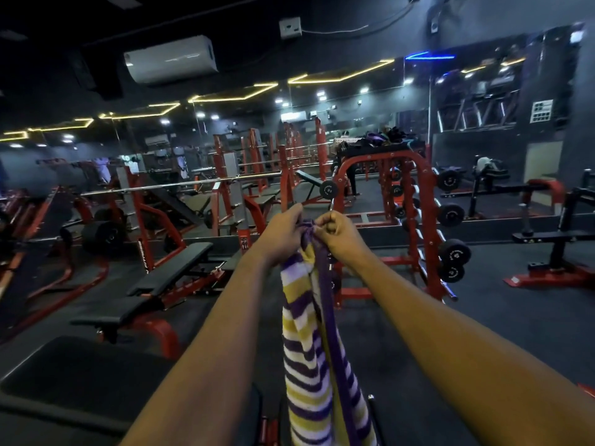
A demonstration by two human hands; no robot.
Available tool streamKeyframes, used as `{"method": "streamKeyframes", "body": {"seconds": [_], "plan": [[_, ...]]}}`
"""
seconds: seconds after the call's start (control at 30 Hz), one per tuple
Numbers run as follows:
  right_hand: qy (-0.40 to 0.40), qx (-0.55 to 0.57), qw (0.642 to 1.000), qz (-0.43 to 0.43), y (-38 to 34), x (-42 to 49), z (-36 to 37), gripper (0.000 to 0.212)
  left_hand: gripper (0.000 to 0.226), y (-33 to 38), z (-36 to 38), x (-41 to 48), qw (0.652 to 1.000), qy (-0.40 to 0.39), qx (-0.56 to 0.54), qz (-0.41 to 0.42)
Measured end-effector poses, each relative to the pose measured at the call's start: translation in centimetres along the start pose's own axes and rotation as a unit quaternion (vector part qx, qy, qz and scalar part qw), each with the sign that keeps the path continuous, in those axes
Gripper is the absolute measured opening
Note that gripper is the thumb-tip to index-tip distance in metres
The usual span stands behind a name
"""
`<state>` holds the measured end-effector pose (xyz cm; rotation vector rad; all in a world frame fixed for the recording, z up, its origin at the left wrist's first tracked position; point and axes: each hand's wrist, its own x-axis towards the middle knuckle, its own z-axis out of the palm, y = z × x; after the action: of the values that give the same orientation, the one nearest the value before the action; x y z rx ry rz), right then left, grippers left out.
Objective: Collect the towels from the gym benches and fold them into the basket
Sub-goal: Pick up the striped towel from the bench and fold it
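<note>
A purple, yellow and white striped towel [306, 342] hangs down in front of me, held up at arm's length by its top edge. My left hand [285, 231] and my right hand [338, 233] grip that top edge close together, almost touching. The towel falls straight to the bottom of the view, bunched lengthwise, with a plain purple band along its right side. No basket is in view.
A black padded bench with a red frame [161, 278] stands to my left, another black pad [80, 368] near my lower left. A red dumbbell rack [421, 220] stands ahead right. Red racks with a barbell [180, 185] fill the left; a dark rubber floor [483, 317] spreads right.
</note>
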<state>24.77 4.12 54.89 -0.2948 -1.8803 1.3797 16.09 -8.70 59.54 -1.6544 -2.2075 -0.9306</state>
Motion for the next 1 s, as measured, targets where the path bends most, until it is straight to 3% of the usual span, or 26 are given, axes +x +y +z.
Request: {"method": "streamKeyframes", "body": {"seconds": [0.07, 0.17, 0.3, 0.37, 0.5, 0.57, 0.63, 0.67, 0.73, 0.83, 1.0], "plan": [[-0.058, 0.022, 0.997, 0.037, 0.7, -1.3, 0.1, 0.019, 0.017, 0.0, 0.1, 0.3, 0.999, 0.049, -0.009, 0.008], [-0.122, -0.034, 0.991, 0.052, 3.2, -2.3, 0.8, 0.025, 0.027, 0.0, -0.1, 1.2, 0.993, 0.112, -0.026, 0.021], [-0.066, -0.167, 0.981, 0.074, 5.8, -2.7, 1.4, 0.012, 0.025, -0.1, -1.1, 1.6, 0.963, 0.268, -0.031, -0.008], [-0.025, -0.209, 0.973, 0.094, 6.3, -3.1, 1.2, 0.018, 0.026, -0.7, -1.9, 1.4, 0.943, 0.331, -0.008, -0.026], [0.011, -0.218, 0.97, 0.11, 7.2, -3.0, 0.5, 0.026, 0.025, -2.4, -3.2, 0.8, 0.926, 0.369, 0.047, -0.069], [0.04, -0.232, 0.968, 0.083, 6.8, -2.5, 0.3, 0.028, 0.026, -3.1, -3.7, 0.4, 0.917, 0.359, 0.078, -0.153], [0.05, -0.214, 0.974, 0.049, 5.5, -1.8, 0.3, 0.018, 0.028, -3.9, -3.8, 0.1, 0.915, 0.291, 0.144, -0.239], [0.039, -0.195, 0.98, 0.031, 4.6, -1.3, 0.3, 0.014, 0.025, -4.3, -3.5, 0.2, 0.929, 0.24, 0.152, -0.237], [0.01, -0.16, 0.987, -0.014, 2.6, -0.4, 0.6, 0.01, 0.013, -4.3, -2.3, 0.1, 0.982, 0.111, 0.05, -0.144], [-0.009, -0.138, 0.989, -0.055, 0.4, 1.2, 1.1, 0.009, 0.007, -2.7, -0.2, -1.0, 0.996, -0.04, -0.063, -0.041], [-0.019, -0.117, 0.992, -0.034, -0.3, 1.2, 0.2, 0.02, 0.022, -1.9, 0.5, -0.6, 1.0, 0.015, -0.013, 0.005]]}}
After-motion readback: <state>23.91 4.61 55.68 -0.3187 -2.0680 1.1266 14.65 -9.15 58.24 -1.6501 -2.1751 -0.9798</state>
